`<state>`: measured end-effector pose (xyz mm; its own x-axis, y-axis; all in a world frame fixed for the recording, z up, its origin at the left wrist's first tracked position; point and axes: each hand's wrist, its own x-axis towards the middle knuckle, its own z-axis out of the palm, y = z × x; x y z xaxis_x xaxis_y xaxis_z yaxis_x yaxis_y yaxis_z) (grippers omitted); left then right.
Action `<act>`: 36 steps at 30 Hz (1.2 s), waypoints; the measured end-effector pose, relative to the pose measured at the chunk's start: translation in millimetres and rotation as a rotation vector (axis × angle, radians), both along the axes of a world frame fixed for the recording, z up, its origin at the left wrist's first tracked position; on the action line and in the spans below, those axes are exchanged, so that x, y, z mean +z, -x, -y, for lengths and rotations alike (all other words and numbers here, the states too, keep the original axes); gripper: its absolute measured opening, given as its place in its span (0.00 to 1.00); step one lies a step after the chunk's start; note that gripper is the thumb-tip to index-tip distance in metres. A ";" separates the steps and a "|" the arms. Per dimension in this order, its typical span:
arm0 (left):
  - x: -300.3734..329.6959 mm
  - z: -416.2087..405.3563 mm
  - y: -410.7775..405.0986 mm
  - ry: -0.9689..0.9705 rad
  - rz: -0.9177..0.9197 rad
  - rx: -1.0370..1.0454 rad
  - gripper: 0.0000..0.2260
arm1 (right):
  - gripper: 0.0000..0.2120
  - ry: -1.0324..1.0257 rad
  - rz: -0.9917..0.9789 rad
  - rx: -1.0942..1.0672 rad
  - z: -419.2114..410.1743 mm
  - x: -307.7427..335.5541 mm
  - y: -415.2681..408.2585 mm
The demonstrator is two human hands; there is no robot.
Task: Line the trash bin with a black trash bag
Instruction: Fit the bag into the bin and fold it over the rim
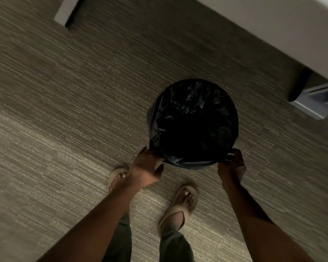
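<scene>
A: A dim room is seen from above; striped carpet (68,110) covers the floor, and a pale piece of furniture (273,25) runs along the far edge.

B: And at the fingers?

A: On the right hand (232,165) the fingers (235,153) are curled around the near rim, where a fold of the black trash bag (187,103) is pinched. The left hand (146,167) is laid against the rim's other near corner; its fingers (160,168) are spread and loose, and whether any plastic is gripped there cannot be told.

B: Where is the bag held?

A: It is draped inside the trash bin (193,164), which stands on the carpet just ahead of the sandalled feet (180,201). The film appears to be turned over the rim along the near side. The far rim is too dark to be judged.

B: What could be spoiled from here?

A: If the right-hand fold is released before it is pulled well down the outer wall, the edge could be dragged back inside by the slack. A hard tug on one side only could lift the overlap off the far rim, or the thin film could be torn. The light bin could also be tipped toward the feet, since it is steadied by nothing but the two hands.
</scene>
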<state>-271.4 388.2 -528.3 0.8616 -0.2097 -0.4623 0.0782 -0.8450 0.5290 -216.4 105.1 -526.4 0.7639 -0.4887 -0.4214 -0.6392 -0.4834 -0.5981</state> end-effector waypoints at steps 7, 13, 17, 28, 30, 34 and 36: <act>2.8 -14.5 -0.7 0.034 0.099 -0.167 0.21 | 0.12 -0.035 -0.058 -0.035 11.0 -9.3 -6.6; 27.0 -10.4 -33.2 0.585 -0.201 1.504 0.11 | 0.14 -0.453 -0.064 -0.385 16.8 9.1 -22.6; 28.1 -17.1 -63.0 0.999 -0.515 1.435 0.16 | 0.18 -0.553 -0.071 -0.263 8.3 23.0 -30.5; 38.3 -2.2 -88.8 0.083 0.459 0.674 0.13 | 0.14 0.227 0.321 0.691 -26.8 40.7 -67.2; 41.7 6.4 -84.3 0.075 0.557 0.327 0.12 | 0.12 0.023 0.133 0.858 -48.4 40.5 -90.1; 43.0 21.1 -73.9 0.115 0.449 -0.055 0.15 | 0.18 0.050 -0.115 1.118 -79.0 26.1 -142.4; 40.5 18.6 -74.2 0.063 0.358 -0.101 0.19 | 0.22 0.110 -0.176 1.089 -84.4 19.9 -169.5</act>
<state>-197.2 369.6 -487.8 0.9400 -0.3200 -0.1187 -0.2032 -0.8042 0.5586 -46.9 189.5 -506.5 0.7416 0.3668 -0.5616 0.0884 -0.8834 -0.4602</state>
